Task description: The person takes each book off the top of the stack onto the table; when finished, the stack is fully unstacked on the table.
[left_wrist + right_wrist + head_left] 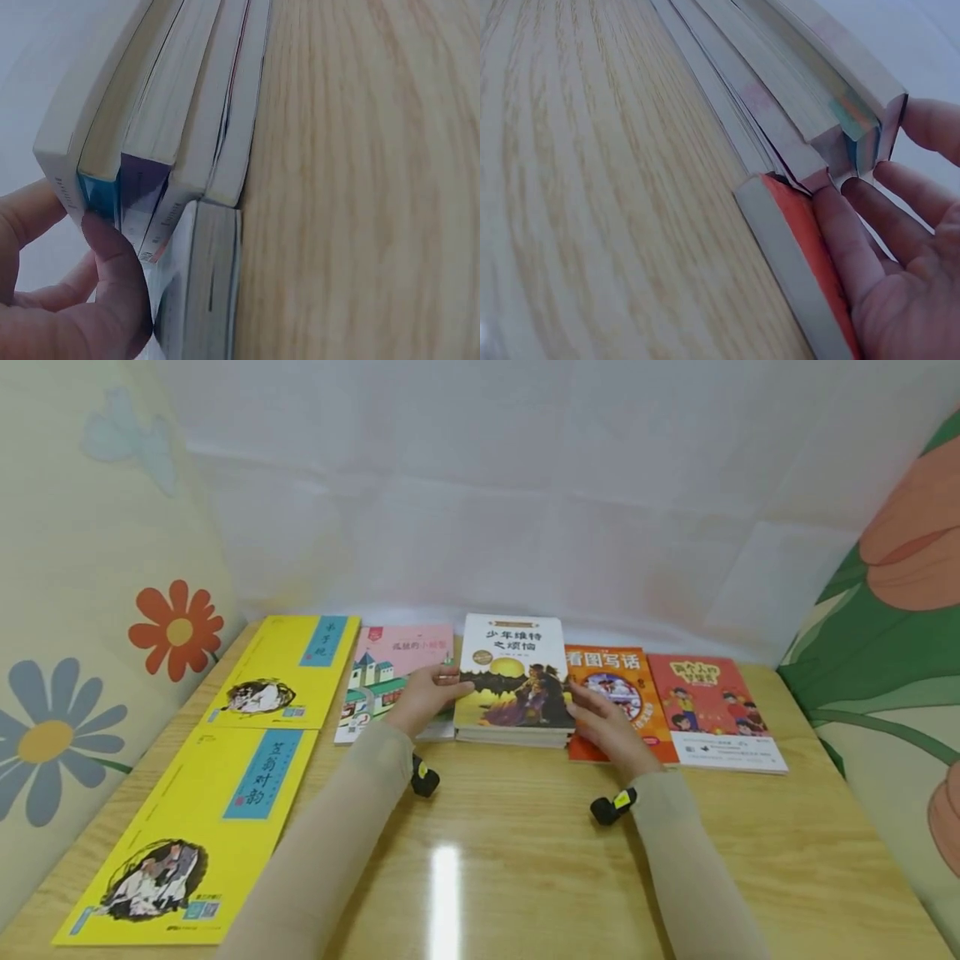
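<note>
A stack of several books point(513, 737) stands at mid-table, topped by a book with a yellow sun and dark trees on its cover point(517, 672). My left hand point(423, 697) touches the stack's left side; in the left wrist view, fingertips point(101, 225) rest by a white and a blue spine. On the opposite side, my right hand point(615, 731) lays its extended fingers point(889, 217) against the book edges. The edges are slightly uneven. Under the left hand lies a pink book point(416, 647), and under the right an orange book point(641, 706). Both adjoin the stack.
Two yellow books point(225, 818) lie along the table's left side, one behind the other. A red book point(712, 693) is right of the orange one. White cloth point(510, 510) hangs behind the table point(540, 843), with flowered panels at both sides.
</note>
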`<act>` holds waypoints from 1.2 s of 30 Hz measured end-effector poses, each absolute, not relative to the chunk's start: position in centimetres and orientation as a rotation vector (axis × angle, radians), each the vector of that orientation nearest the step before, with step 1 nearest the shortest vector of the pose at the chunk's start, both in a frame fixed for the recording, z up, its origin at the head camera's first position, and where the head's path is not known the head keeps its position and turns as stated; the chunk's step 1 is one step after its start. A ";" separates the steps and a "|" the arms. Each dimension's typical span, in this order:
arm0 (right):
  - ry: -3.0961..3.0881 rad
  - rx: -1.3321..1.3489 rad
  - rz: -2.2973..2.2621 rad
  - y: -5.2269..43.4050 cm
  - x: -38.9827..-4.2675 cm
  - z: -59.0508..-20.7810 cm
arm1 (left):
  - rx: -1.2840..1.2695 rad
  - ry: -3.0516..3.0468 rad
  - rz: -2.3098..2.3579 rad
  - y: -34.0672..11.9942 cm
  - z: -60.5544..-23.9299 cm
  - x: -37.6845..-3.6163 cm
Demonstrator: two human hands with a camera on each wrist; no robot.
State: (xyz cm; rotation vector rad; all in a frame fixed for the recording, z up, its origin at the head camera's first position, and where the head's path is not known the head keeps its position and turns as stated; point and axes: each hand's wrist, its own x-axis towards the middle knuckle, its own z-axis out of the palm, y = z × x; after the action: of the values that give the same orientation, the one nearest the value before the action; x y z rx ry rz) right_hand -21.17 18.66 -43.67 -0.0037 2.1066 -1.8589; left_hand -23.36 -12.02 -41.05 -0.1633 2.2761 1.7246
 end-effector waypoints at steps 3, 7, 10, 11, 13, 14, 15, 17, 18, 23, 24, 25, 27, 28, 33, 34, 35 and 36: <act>2.108 -0.038 -1.876 18.7 -21.1 -43.8 | -0.183 2.241 1.741 -12.2 -41.1 -23.5; 2.102 -0.082 -1.909 18.8 -21.1 -43.8 | -0.210 2.204 1.752 -12.4 -40.9 -23.7; 2.124 -0.089 -1.900 18.6 -21.2 -43.7 | -0.211 2.174 1.765 -12.6 -40.6 -23.8; 2.140 -0.095 -1.890 18.6 -21.2 -43.6 | -0.211 2.155 1.779 -12.7 -40.5 -23.9; 2.176 -0.097 -1.866 18.5 -21.2 -43.5 | -0.196 2.124 1.804 -12.9 -40.4 -23.8; 2.192 -0.087 -1.857 18.5 -21.1 -43.4 | -0.184 2.115 1.805 -13.0 -40.5 -23.8; 2.207 -0.077 -1.843 18.6 -21.1 -43.5 | -0.177 2.101 1.810 -13.1 -40.5 -23.7; 2.217 -0.046 -1.821 18.6 -20.9 -43.5 | -0.168 2.087 1.813 -13.3 -40.7 -23.5; 2.217 -0.028 -1.814 18.6 -20.8 -43.5 | -0.163 2.088 1.806 -13.4 -40.8 -23.3; 2.210 -0.048 -1.803 18.5 -20.7 -43.8 | -0.143 2.109 1.811 -14.4 -41.2 -22.4; 2.211 -0.061 -1.807 18.5 -20.7 -43.8 | -0.133 2.119 1.816 -14.5 -41.2 -22.2; 2.214 -0.074 -1.808 18.5 -20.7 -43.9 | -0.123 2.126 1.824 -14.7 -41.1 -22.0; 2.216 -0.092 -1.807 18.6 -20.8 -43.9 | -0.087 2.143 1.842 -14.9 -41.0 -21.5; 2.218 -0.095 -1.812 18.7 -20.8 -43.9 | -0.080 2.146 1.855 -15.0 -40.9 -21.3; 2.235 -0.070 -1.805 18.8 -20.8 -43.8 | -0.062 2.183 1.933 -15.7 -40.3 -19.4; 2.233 -0.059 -1.804 18.7 -20.8 -43.8 | -0.069 2.194 1.945 -15.9 -40.2 -18.9; 2.228 -0.039 -1.792 18.7 -20.7 -43.9 | -0.074 2.189 1.964 -16.2 -40.0 -18.4; 2.221 -0.024 -1.783 18.6 -20.7 -43.9 | -0.081 2.199 1.965 -16.6 -39.8 -17.8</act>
State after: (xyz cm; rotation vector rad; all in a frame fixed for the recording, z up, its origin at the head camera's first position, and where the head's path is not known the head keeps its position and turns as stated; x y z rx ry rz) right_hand -20.68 18.60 -43.91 -0.0235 2.2211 -1.7834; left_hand -17.79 -16.61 -39.84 -0.0812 2.1990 1.9652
